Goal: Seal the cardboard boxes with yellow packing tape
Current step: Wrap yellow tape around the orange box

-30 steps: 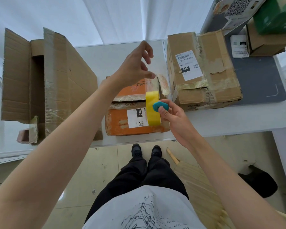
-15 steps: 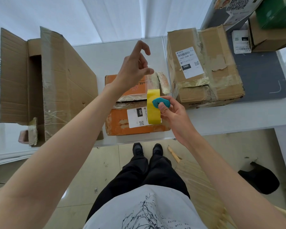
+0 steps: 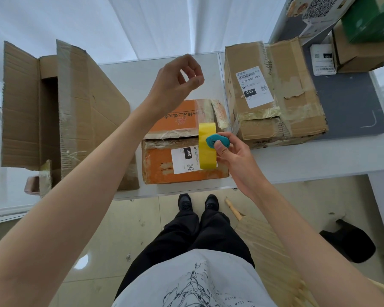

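My right hand (image 3: 233,156) holds a yellow tape roll (image 3: 207,156) edge-on over the front right of an orange box (image 3: 162,167), its thumb pinching a small teal cutter (image 3: 217,139) against the roll. The orange box lies on the white table (image 3: 297,165), with old clear tape across its top seam and a white label on its front. Raised above the box's back edge, my left hand (image 3: 175,85) has its fingers curled in toward the thumb, with nothing visible between them. A brown box (image 3: 297,103) with a shipping label stands to the right.
A large open cardboard box (image 3: 87,107) lies on its side at the left. Behind the brown box lies a grey mat (image 3: 346,103), and further boxes, one of them green (image 3: 368,16), are stacked at the back right. My legs and the floor are below the table edge.
My left hand's fingers have curled in from a more spread pose. My right hand with the roll and cutter has stayed over the orange box.
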Demonstrator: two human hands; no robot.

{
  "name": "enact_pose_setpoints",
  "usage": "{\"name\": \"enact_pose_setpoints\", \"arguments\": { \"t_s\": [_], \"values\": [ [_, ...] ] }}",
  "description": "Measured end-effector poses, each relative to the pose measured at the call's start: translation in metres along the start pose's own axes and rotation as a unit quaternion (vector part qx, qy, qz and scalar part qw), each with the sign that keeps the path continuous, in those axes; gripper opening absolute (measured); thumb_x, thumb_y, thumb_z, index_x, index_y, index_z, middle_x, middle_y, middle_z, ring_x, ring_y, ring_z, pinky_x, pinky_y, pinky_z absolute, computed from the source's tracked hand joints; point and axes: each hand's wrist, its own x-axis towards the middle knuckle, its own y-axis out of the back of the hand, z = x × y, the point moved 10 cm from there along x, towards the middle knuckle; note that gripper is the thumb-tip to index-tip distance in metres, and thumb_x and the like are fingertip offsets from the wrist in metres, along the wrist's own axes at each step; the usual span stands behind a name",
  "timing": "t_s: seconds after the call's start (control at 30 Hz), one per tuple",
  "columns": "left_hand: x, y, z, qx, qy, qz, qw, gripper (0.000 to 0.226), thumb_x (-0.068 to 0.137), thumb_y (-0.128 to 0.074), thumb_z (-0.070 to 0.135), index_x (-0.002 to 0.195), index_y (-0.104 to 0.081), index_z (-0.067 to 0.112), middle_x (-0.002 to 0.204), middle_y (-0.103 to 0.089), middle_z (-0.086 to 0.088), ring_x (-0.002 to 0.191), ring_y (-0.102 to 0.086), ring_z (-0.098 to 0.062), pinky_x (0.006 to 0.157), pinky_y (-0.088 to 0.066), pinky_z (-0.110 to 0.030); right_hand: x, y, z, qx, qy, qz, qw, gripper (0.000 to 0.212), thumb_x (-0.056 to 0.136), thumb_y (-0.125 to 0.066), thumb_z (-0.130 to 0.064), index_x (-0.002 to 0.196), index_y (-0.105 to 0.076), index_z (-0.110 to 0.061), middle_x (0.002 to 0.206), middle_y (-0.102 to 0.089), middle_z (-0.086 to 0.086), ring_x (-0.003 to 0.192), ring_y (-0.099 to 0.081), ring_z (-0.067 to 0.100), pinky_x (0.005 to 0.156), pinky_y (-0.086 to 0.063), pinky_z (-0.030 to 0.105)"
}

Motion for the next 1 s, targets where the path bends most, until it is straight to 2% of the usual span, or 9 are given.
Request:
{"name": "enact_pose_setpoints", "arguments": {
  "t_s": [0.1, 0.2, 0.33, 0.43, 0.57, 0.67, 0.77, 0.87, 1.0],
  "values": [
    [0.000, -0.006, 0.004, 0.023, -0.003, -0.044, 0.999, 0.004, 0.102, -0.055, 0.023, 0.102, -0.053, 0.020, 0.099, -0.059, 0.006, 0.055, -0.052, -0.004, 0.058, -0.044, -0.017, 0.000, 0.000, 0.000, 0.002, 0.000, -0.001, 1.000, 0.028, 0.094, -0.063, -0.025, 0.120, -0.062, -0.015, 0.109, -0.066, 0.003, 0.102, -0.061, 0.025, 0.102, -0.048, 0.055],
    [-0.005, -0.021, 0.003, 0.045, 0.002, -0.114, 0.992, 0.008, 0.109, -0.038, 0.029, 0.106, -0.037, 0.022, 0.108, -0.063, -0.002, 0.061, -0.067, -0.023, 0.051, -0.055, -0.031, 0.000, 0.001, 0.000, -0.003, 0.001, -0.001, 1.000, 0.027, 0.099, -0.060, -0.019, 0.125, -0.060, -0.010, 0.112, -0.064, 0.008, 0.103, -0.059, 0.027, 0.103, -0.046, 0.057],
    [-0.012, -0.030, 0.004, 0.014, 0.006, -0.177, 0.984, 0.017, 0.107, -0.043, 0.039, 0.109, -0.030, 0.028, 0.114, -0.062, -0.002, 0.082, -0.073, -0.016, 0.067, -0.063, -0.034, -0.002, 0.002, 0.000, -0.013, 0.001, -0.002, 1.000, 0.026, 0.099, -0.060, -0.019, 0.124, -0.060, -0.011, 0.113, -0.062, 0.010, 0.103, -0.057, 0.027, 0.102, -0.046, 0.056],
    [-0.020, -0.038, 0.006, -0.002, 0.002, -0.233, 0.973, 0.023, 0.107, -0.048, 0.034, 0.112, -0.026, 0.027, 0.123, -0.062, -0.004, 0.089, -0.074, -0.014, 0.082, -0.062, -0.038, -0.004, 0.002, 0.001, -0.016, 0.001, -0.005, 1.000, 0.024, 0.098, -0.061, -0.020, 0.122, -0.062, -0.015, 0.111, -0.063, 0.007, 0.102, -0.057, 0.024, 0.099, -0.047, 0.049],
    [-0.025, -0.043, 0.008, -0.036, 0.034, -0.243, 0.969, 0.013, 0.111, -0.034, 0.027, 0.109, -0.022, 0.023, 0.129, -0.061, -0.007, 0.088, -0.076, -0.027, 0.088, -0.060, -0.054, -0.006, 0.002, 0.002, -0.011, -0.004, -0.012, 1.000, 0.025, 0.095, -0.063, -0.025, 0.119, -0.064, -0.019, 0.113, -0.065, 0.004, 0.105, -0.059, 0.022, 0.103, -0.048, 0.050],
    [-0.028, -0.046, 0.015, -0.055, 0.040, -0.246, 0.967, 0.012, 0.112, -0.032, 0.026, 0.108, -0.022, 0.022, 0.129, -0.061, -0.010, 0.083, -0.076, -0.032, 0.081, -0.061, -0.057, -0.006, 0.004, 0.003, -0.013, 0.000, -0.014, 1.000, 0.022, 0.096, -0.064, -0.023, 0.118, -0.066, -0.020, 0.112, -0.068, 0.000, 0.106, -0.061, 0.022, 0.102, -0.050, 0.047],
    [-0.030, -0.048, 0.019, -0.053, 0.032, -0.239, 0.969, 0.012, 0.112, -0.032, 0.026, 0.102, -0.024, 0.027, 0.127, -0.061, -0.010, 0.080, -0.076, -0.031, 0.078, -0.062, -0.057, -0.004, 0.008, 0.001, -0.019, 0.016, -0.015, 1.000, 0.026, 0.097, -0.064, -0.018, 0.123, -0.063, -0.013, 0.112, -0.070, -0.010, 0.109, -0.064, 0.016, 0.096, -0.054, 0.036],
    [-0.030, -0.048, 0.022, -0.049, 0.025, -0.229, 0.972, 0.017, 0.111, -0.032, 0.027, 0.097, -0.026, 0.033, 0.126, -0.062, -0.009, 0.078, -0.076, -0.030, 0.078, -0.062, -0.055, -0.002, 0.022, -0.013, -0.052, 0.066, 0.033, 0.996, 0.022, 0.097, -0.064, -0.016, 0.119, -0.063, -0.017, 0.134, -0.056, 0.004, 0.125, -0.058, 0.021, 0.105, -0.051, 0.038],
    [-0.028, -0.048, 0.024, -0.033, 0.019, -0.218, 0.975, 0.017, 0.112, -0.032, 0.024, 0.098, -0.025, 0.031, 0.126, -0.063, -0.010, 0.076, -0.076, -0.029, 0.077, -0.063, -0.053, -0.005, 0.022, -0.059, -0.216, 0.245, 0.072, 0.942, 0.017, 0.096, -0.065, -0.005, 0.111, -0.063, -0.011, 0.122, -0.059, 0.010, 0.115, -0.060, 0.021, 0.100, -0.053, 0.043]
  ]
}}
